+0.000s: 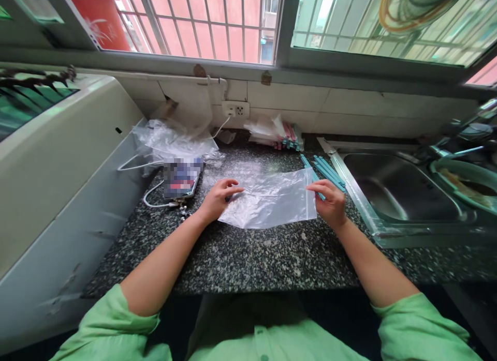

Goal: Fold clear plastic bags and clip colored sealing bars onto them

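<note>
Head view: clear zip-lock bag just off centre toward 5 o'clock, laid out above speckled surface. My right hand: fingers pinching bag's strip end. My left hand: fingers curled at opposite end; cannot tell if pinching. Teal sticks at 3 o'clock, beside right hand. Film looks thin, slippery; I'd pull lightly, evenly, both ends level, strip uncreased. Phone, 9 o'clock: screen pixelated. No brand, label or writing readable anywhere.
</note>
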`<state>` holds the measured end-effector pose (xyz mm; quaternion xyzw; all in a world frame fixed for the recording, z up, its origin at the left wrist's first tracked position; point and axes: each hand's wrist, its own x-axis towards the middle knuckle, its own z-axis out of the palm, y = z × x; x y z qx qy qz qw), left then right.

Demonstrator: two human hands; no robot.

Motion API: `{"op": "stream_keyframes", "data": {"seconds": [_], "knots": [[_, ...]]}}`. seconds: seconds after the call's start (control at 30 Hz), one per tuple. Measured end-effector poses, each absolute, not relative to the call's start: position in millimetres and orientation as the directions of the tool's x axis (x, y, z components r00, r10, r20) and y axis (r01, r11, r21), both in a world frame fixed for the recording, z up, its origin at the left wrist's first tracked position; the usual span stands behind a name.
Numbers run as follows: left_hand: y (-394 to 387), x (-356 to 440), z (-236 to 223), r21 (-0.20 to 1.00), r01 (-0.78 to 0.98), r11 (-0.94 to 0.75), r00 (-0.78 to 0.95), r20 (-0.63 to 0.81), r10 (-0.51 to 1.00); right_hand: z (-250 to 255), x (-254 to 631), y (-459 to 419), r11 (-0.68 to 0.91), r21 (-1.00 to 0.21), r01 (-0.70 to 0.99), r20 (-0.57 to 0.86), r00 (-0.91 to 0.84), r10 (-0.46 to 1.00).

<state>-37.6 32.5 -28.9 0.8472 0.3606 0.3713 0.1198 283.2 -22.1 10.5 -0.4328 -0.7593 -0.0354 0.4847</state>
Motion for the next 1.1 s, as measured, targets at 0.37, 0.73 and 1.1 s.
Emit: {"op": "stream_keyframes", "data": {"seconds": [0.37, 0.73, 1.1], "knots": [[28.8, -52.6, -17.5, 0.654, 0.488, -0.578, 0.43, 0.396, 0.811, -5.4, 292.2, -3.6, 0.571, -0.462, 0.678, 0.503, -0.33, 0.799], [24.8, -45.9, -14.0, 0.744, 0.589, -0.315, 0.289, 0.171, 0.942, -2.9, 290.3, -4.8, 0.412, -0.702, 0.581, 0.21, -0.383, 0.899], [8.2, -32.1, -0.5, 0.547, 0.828, -0.124, 0.153, -0.008, 0.988, 10.0, 271.2, -14.3, -0.029, -0.495, 0.868, -0.199, -0.081, 0.977]]}}
